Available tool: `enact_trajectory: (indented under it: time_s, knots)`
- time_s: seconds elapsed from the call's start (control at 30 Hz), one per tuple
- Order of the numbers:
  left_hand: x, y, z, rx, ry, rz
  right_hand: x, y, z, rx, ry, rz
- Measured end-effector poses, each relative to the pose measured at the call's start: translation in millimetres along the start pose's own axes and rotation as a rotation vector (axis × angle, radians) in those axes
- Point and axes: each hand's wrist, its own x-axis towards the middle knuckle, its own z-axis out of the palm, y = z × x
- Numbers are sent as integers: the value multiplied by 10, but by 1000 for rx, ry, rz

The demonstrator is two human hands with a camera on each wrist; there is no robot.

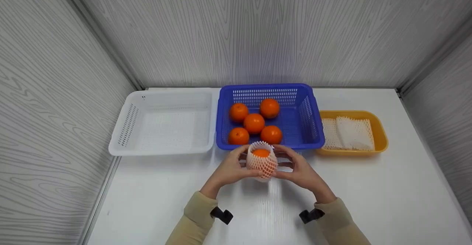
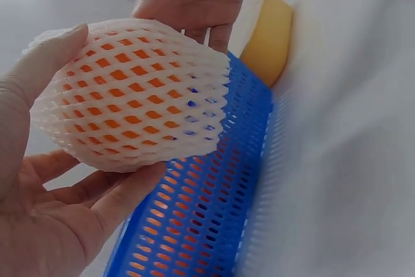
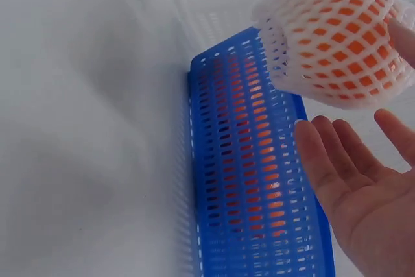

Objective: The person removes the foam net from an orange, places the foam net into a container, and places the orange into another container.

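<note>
An orange in a white foam net sleeve [image 1: 262,162] is held up in front of the blue basket [image 1: 319,141]. Its orange top shows through the sleeve's open end in the head view. My left hand [image 1: 230,169] grips the sleeved orange, thumb on the near side and fingers around the other. On the opposite side is my right hand [image 1: 300,171], its thumb tip at the net. In the right wrist view the right fingers [image 3: 324,160] are extended and apart from the sleeve. Several bare oranges [image 1: 254,123] lie in the blue basket.
A white basket [image 1: 162,151] stands to the left of the blue one. On the right, a yellow tray [image 1: 381,141] holds flat white foam nets [image 1: 354,132]. Grey wood-patterned panels [image 1: 236,34] rise behind and beside the white table [image 1: 405,193].
</note>
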Motion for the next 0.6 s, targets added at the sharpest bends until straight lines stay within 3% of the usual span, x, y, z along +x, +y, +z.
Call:
enact_trajectory:
  time_s: [0.1,0.2,0.3,0.43,0.6]
  knots:
    - [20,-126,94,-3,-34,3,-38,146,-50,-31,-13,11]
    - [52,-251,186,-5,-57,4,-79,117,-45,-24,-24,33]
    - [95,-348,275,-23,-71,-19,-106,62,-31,-15,-17,54]
    - [135,-426,359,-43,-77,-68,-112,149,-47,-16,6,61]
    - [143,-485,397,36,-76,-77,-115,243,-45,-32,16,82]
